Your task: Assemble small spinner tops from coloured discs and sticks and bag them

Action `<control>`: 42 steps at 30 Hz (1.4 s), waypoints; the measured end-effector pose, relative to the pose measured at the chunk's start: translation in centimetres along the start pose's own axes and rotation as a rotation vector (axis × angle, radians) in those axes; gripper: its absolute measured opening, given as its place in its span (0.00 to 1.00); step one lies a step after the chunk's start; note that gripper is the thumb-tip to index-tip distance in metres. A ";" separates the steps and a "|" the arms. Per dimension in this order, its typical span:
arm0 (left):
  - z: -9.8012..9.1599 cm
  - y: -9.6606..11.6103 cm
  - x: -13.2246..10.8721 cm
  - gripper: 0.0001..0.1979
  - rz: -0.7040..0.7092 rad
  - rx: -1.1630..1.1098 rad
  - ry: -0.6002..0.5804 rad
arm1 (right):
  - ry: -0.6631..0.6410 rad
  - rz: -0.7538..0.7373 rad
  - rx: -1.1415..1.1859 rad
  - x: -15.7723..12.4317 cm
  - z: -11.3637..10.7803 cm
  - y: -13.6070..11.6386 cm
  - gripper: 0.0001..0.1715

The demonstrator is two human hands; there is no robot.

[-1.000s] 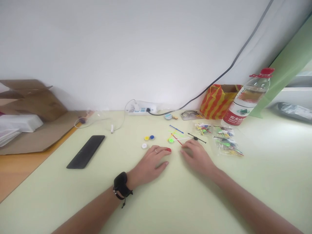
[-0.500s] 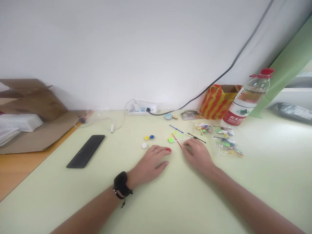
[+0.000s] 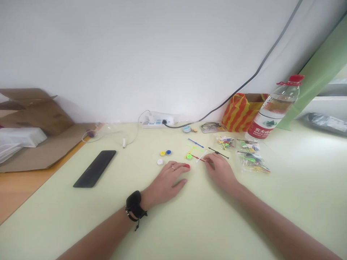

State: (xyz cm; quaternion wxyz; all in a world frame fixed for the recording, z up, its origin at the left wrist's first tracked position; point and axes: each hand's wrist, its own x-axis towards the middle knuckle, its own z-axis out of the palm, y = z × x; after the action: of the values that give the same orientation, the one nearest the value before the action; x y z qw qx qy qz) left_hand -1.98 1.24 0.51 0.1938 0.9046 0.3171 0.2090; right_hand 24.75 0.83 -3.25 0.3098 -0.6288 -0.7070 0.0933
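Note:
My left hand [image 3: 168, 181] lies on the table with thumb and index finger apart, holding nothing. Just beyond it sit a white disc [image 3: 160, 162], a yellow disc [image 3: 162, 153] and a blue disc [image 3: 168, 152]. My right hand [image 3: 220, 168] has its thumb and index finger closed at the near end of a red plastic arrow [image 3: 197, 158]. Beside those fingertips lies a white arrow [image 3: 201, 157]. A green disc [image 3: 189, 156], a yellow arrow [image 3: 191, 151], a light-green arrow [image 3: 195, 147], a blue arrow [image 3: 195, 143] and a black arrow [image 3: 218, 153] lie around.
Small clear bags of coloured parts [image 3: 253, 162] lie right of my right hand. Behind them stand a water bottle [image 3: 267, 119] and a striped paper bag [image 3: 235, 113]. A black phone-like slab [image 3: 94, 169] lies at left; a power strip [image 3: 157, 121] sits against the wall.
The red arrow has swung to lie flatter, its near end at my right fingertips. The white arrow has turned to a steeper slant. My left hand has stayed in place.

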 end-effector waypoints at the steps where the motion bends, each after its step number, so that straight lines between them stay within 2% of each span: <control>1: 0.0 0.0 0.0 0.19 -0.002 0.001 -0.003 | -0.008 0.009 0.012 0.0 0.0 0.0 0.09; 7: 0.0 0.0 0.0 0.19 -0.001 -0.004 -0.003 | -0.025 0.032 0.069 0.2 0.0 0.2 0.11; 11: 0.0 0.0 0.0 0.19 -0.005 -0.004 -0.002 | -0.033 0.030 0.078 0.0 0.4 0.3 0.16; 19: 0.0 0.1 0.0 0.19 -0.009 -0.005 -0.011 | -0.040 -0.106 -0.032 -0.3 0.5 0.2 0.23; 27: -0.1 0.1 0.0 0.20 -0.018 -0.012 -0.028 | -0.102 -0.136 0.038 -0.2 0.0 -0.3 0.27; 31: -0.1 0.1 0.0 0.20 -0.021 -0.012 -0.028 | -0.020 -0.183 0.111 -0.1 -0.5 -0.8 0.21; 37: -0.2 0.1 0.0 0.19 -0.018 -0.005 -0.034 | 0.253 -0.108 0.341 0.7 -1.3 -0.3 0.12; 42: -0.1 0.1 0.0 0.19 -0.016 -0.007 -0.029 | 0.213 0.099 0.556 1.5 -1.8 0.4 0.19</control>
State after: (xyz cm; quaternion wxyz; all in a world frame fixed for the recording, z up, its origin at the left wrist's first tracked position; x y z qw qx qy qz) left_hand -2.01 1.18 0.67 0.2033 0.9042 0.3209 0.1953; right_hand 26.02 1.84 -1.52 0.5376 -0.5597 -0.5865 0.2317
